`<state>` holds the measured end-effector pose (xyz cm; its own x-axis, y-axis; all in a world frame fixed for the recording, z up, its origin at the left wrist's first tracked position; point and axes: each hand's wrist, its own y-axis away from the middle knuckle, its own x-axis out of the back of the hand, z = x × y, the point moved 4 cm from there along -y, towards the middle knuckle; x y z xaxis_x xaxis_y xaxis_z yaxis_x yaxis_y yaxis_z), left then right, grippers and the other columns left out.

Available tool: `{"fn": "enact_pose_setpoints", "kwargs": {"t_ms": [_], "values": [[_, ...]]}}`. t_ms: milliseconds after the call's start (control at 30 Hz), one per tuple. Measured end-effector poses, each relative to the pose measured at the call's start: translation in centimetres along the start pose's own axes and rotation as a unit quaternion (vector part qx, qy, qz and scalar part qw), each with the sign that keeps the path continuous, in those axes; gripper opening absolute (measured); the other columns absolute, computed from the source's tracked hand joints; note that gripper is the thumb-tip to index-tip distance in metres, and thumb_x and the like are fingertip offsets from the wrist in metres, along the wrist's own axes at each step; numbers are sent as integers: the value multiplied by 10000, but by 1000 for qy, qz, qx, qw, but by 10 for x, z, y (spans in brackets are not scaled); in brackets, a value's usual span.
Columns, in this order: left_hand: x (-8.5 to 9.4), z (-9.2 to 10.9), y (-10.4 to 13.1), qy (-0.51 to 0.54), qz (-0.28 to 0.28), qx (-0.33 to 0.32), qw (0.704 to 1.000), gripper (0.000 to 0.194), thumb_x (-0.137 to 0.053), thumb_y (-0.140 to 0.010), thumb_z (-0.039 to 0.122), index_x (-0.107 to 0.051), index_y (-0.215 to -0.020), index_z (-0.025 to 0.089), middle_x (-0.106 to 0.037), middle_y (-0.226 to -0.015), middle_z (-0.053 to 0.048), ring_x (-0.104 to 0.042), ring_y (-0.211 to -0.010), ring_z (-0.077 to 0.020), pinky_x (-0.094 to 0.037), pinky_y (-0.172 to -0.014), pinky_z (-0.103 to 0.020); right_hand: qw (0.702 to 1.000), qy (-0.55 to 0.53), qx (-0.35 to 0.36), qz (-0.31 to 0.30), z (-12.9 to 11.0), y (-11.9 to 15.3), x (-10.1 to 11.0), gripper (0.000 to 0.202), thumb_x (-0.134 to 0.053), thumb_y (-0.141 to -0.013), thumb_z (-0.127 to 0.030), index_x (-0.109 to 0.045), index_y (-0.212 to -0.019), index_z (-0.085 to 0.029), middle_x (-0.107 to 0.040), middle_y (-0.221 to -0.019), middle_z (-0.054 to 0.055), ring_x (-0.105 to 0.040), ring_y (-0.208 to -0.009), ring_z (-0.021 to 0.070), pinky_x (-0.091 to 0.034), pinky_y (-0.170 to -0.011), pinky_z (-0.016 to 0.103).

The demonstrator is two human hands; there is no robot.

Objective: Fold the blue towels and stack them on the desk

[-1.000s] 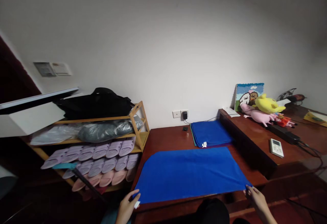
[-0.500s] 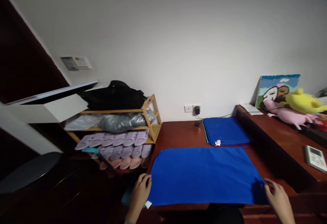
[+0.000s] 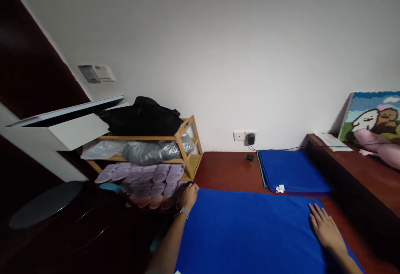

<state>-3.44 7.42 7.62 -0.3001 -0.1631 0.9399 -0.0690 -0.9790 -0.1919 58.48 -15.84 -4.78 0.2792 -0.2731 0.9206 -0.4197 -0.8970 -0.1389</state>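
Left hand (image 3: 189, 197) at far left corner of blue cloth (image 3: 250, 228), fingers curled, grip unclear; right hand (image 3: 326, 229) spread flat on its right side. Cloth lies on the reddish-brown table (image 3: 225, 169) between both hands, folded blue cloths (image 3: 289, 169) just beyond, nearer the right.

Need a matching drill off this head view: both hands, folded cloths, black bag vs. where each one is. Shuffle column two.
1. Left hand
2. Right hand
3. Folded cloths
4. Black bag

A. On top of the wooden rack
B. Spread flat on the large blue cloth
C. Beside the raised ledge
D. At the large cloth's far left corner

Pairs: 1-D, 2-B, 3-C, 4-A
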Motion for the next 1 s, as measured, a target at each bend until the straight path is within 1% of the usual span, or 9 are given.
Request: {"fn": "enact_pose_setpoints", "kwargs": {"t_ms": [133,233,467,533,633,733,800,900,1000], "values": [[-12,16,11,-28,34,-42,998,396,-369,-1024,230,-663,-1284,175,-645,-1311,-166,-613,-1181,-285,-469,-1005,-413,999,32,-26,-13,4,6,-10,812,-183,-894,-598,-416,-1560,-196,-370,-1640,61,-227,-1551,293,-200,-1256,526],[-29,26,30,-25,26,-96,995,431,-364,-1040,307,-621,-1376,226,-598,-1453,-112,-532,-1340,-270,-406,-1131,-411,999,38,-31,-17,3,6,-9,782,-212,-896,-588,-417,-1559,-227,-378,-1637,49,-229,-1550,289,-206,-1251,528],[-52,5,50,-33,-33,-128,991,550,-319,-1055,486,-420,-1556,283,-412,-1640,-70,-365,-1515,-258,-287,-1238,-480,993,82,-78,-38,-6,2,13,736,-234,-920,-530,-391,-1576,-234,-371,-1640,74,-278,-1530,325,-231,-1226,583],[-54,3,50,-32,-29,-127,991,561,-303,-1055,503,-397,-1567,292,-394,-1648,-66,-339,-1529,-258,-265,-1247,-484,989,114,-96,-7,-34,1,21,706,-254,-929,-451,-440,-1545,-160,-433,-1596,138,-324,-1507,361,-217,-1220,611],[-55,4,49,-31,-31,-122,992,580,-294,-1052,522,-384,-1573,284,-369,-1657,-72,-310,-1543,-260,-244,-1255,-485,994,103,-14,23,-124,5,21,672,-267,-950,-350,-449,-1509,-24,-455,-1557,228,-337,-1499,369,-217,-1230,576],[-56,4,47,-29,-43,-115,992,632,-321,-1032,576,-365,-1582,269,-325,-1672,-90,-281,-1553,-277,-235,-1256,-495,990,3,133,-35,-238,15,0,652,-271,-998,-385,-366,-1574,-95,-380,-1622,147,-278,-1532,316,-212,-1250,529],[-56,3,45,-27,-51,-117,991,665,-347,-1013,611,-353,-1586,274,-311,-1676,-91,-272,-1556,-284,-234,-1255,-502,977,-45,188,-88,-294,20,-16,651,-268,-1029,-456,-310,-1607,-160,-304,-1658,94,-236,-1547,291,-184,-1263,523],[-57,0,42,-25,-52,-126,990,668,-360,-1003,617,-358,-1583,284,-310,-1678,-83,-281,-1553,-281,-242,-1252,-503,970,-56,192,-139,-316,21,-29,672,-258,-1039,-534,-281,-1618,-194,-260,-1668,77,-215,-1553,279,-158,-1269,526],[-58,-2,41,-26,-40,-125,991,663,-368,-998,614,-377,-1575,287,-317,-1676,-85,-289,-1550,-286,-245,-1250,-507,978,-33,155,-137,-268,17,-23,673,-264,-1032,-547,-301,-1611,-207,-280,-1663,59,-199,-1558,257,-127,-1276,510]]}}
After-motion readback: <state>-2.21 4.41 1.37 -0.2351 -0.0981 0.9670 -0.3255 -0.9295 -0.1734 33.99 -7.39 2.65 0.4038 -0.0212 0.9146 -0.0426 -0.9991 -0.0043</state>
